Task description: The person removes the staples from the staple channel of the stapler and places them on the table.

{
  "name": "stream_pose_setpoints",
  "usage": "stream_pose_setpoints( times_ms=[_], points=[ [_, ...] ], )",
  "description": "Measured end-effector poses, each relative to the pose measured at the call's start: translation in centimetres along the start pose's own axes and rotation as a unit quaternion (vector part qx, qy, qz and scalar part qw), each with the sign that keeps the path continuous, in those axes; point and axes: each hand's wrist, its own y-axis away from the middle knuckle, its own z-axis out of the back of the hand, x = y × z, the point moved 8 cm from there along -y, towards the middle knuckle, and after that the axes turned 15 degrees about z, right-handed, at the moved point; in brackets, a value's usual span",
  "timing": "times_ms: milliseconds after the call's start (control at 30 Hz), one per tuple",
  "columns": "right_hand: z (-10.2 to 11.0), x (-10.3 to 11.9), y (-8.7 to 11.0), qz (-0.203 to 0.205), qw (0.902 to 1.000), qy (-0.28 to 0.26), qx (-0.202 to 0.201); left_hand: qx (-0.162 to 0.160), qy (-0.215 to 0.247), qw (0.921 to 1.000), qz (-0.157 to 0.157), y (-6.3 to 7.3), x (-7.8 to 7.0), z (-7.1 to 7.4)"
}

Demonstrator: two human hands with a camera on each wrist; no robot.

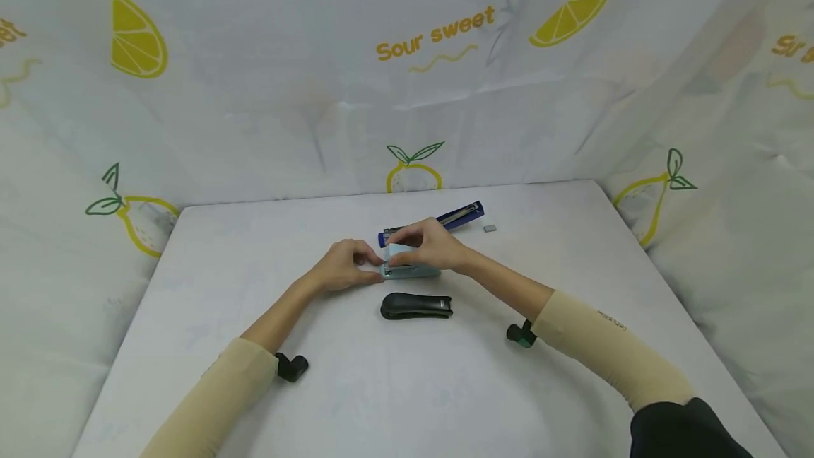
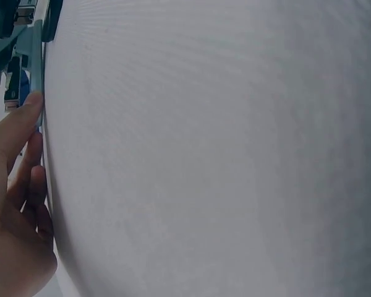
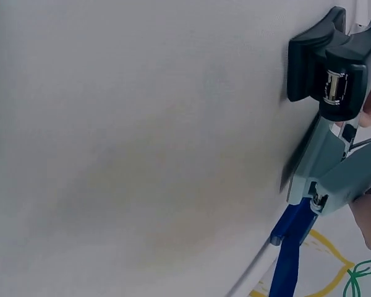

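A pale blue-green stapler [image 1: 413,273] lies on the table with its top arm lifted from its base. My left hand [image 1: 343,266] holds the left end of the base between thumb and fingers. In the left wrist view, a fingertip of the left hand [image 2: 15,223] touches the base's edge. From above, my right hand [image 1: 435,246] pinches the raised arm. The right wrist view shows the stapler [image 3: 352,173] gaping at its hinge, while most of the right hand [image 3: 369,216] is hidden behind it.
Nearer the person lies a black stapler [image 1: 416,306]. Behind the right hand is a blue stapler [image 1: 467,213], opened out long. A small grey strip of staples [image 1: 490,228] sits to its right. A lemon-printed white sheet [image 1: 286,90] hangs behind the white table [image 1: 381,387].
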Motion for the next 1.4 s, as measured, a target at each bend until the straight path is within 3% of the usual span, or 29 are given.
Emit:
stream_pose_setpoints(
  times_ms=[100, 967, 1400],
  points=[
    [0.7, 0.3, 0.2, -0.003, 0.9996, -0.024, -0.012, -0.007, 0.005, 1.0000, 0.000, 0.2, 0.1, 0.2],
    [7.8, 2.6, 4.5, 0.028, 0.9993, 0.022, -0.014, -0.010, -0.003, 0.9999, -0.005, 0.2, -0.2, -0.1],
    [12.3, 0.7, 8.5, -0.009, 0.9978, 0.062, -0.021, -0.017, -0.013, 0.9997, -0.009, 0.2, -0.2, -0.1]
  ],
)
